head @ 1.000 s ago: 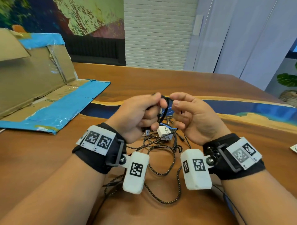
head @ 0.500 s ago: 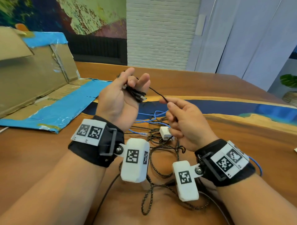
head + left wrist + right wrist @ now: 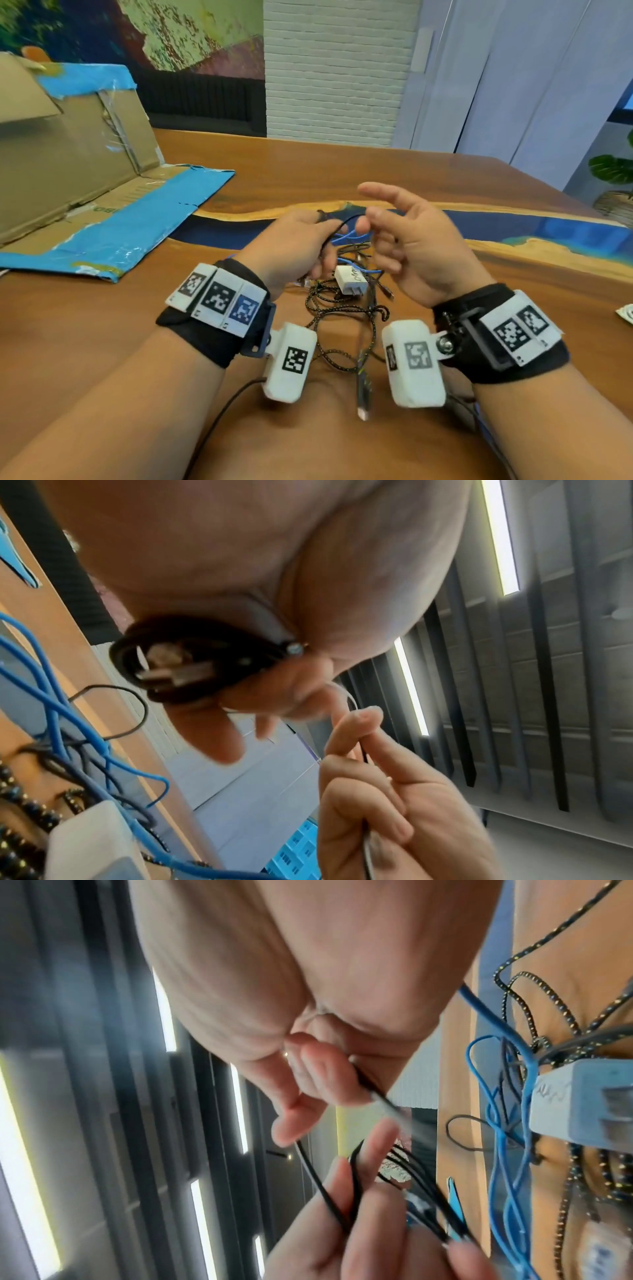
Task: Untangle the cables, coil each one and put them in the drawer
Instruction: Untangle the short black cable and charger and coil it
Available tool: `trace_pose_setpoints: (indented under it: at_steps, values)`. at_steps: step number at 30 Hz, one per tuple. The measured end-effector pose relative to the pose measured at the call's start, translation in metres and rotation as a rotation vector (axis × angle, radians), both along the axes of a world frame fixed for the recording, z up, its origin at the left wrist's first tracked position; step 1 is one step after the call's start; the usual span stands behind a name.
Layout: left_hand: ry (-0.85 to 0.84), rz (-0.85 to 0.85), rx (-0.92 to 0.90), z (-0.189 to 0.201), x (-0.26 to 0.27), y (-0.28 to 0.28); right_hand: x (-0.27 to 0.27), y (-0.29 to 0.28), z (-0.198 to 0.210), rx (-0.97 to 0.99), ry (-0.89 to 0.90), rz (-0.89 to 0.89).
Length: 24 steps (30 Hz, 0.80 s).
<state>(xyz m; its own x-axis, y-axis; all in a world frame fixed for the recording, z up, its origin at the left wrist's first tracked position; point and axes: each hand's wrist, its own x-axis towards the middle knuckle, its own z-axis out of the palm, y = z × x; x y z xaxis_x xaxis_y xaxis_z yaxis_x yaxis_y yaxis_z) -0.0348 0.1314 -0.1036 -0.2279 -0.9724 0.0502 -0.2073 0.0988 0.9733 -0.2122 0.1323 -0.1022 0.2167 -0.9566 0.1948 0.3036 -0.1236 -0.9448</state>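
Observation:
My left hand (image 3: 308, 243) grips a small coil of thin black cable (image 3: 178, 664), a silver plug showing inside the loops. The free end of that cable (image 3: 346, 221) runs across to my right hand (image 3: 380, 229), which pinches it between curled fingers (image 3: 325, 1080) while the index finger sticks out. Under both hands a tangle lies on the wooden table (image 3: 445, 192): a blue cable (image 3: 349, 236), a braided black-and-yellow cable (image 3: 329, 301) and a white charger block (image 3: 351, 281). No drawer is in view.
An opened cardboard box (image 3: 68, 164) with blue tape lies at the left of the table. A braided cable's plug (image 3: 363, 407) lies near the front edge between my wrists. A small white item (image 3: 625, 317) sits at the right edge.
My left hand came down from its raised, palm-up pose and closed in on the right hand. The right hand's index finger has stretched out.

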Motion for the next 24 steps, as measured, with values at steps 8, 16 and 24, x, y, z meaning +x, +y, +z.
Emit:
trace_pose_setpoints:
  at_steps: [8, 16, 24]
  values:
    - [0.479, -0.413, 0.065, 0.010, 0.008, 0.010, -0.032, -0.016, 0.000, 0.060, -0.162, -0.261]
    - [0.829, -0.359, 0.084, 0.022, 0.014, 0.012, -0.002, -0.013, -0.019, -0.097, 0.378, -0.221]
    - [0.752, -0.387, 0.243, 0.004, -0.008, 0.012, 0.015, -0.007, -0.024, -0.069, 0.229, -0.102]
